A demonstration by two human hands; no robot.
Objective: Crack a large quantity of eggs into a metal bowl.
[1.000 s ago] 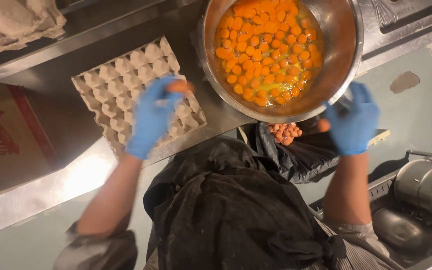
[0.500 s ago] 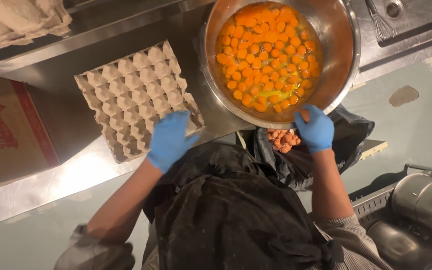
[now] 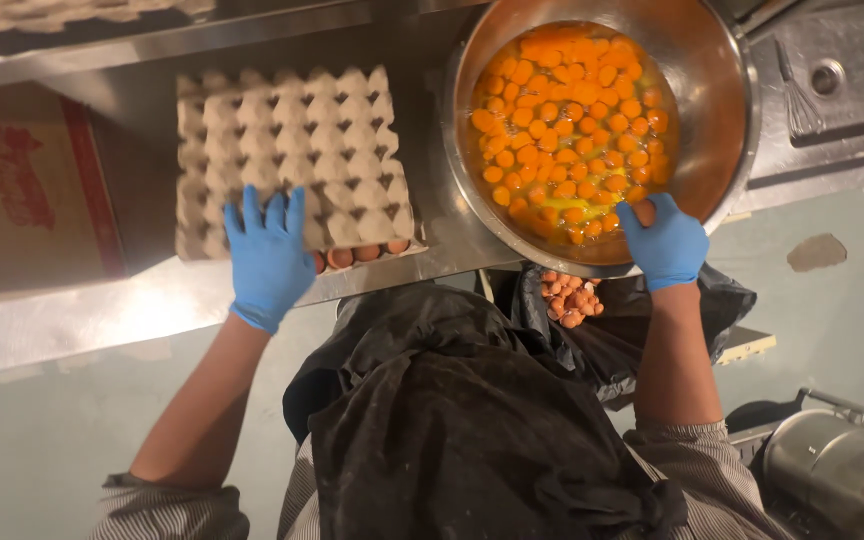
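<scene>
Left hand (image 3: 267,255) lies flat and open on the empty egg tray (image 3: 292,160), pinning it over brown eggs (image 3: 357,254), while right hand (image 3: 664,243) pinches an egg (image 3: 642,211) at the yolk-filled bowl's (image 3: 722,90) near rim.

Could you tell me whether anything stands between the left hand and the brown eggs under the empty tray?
Yes: the empty egg tray lies on top of the brown eggs, only their near ends showing. The left hand rests on the tray's near edge.
</scene>
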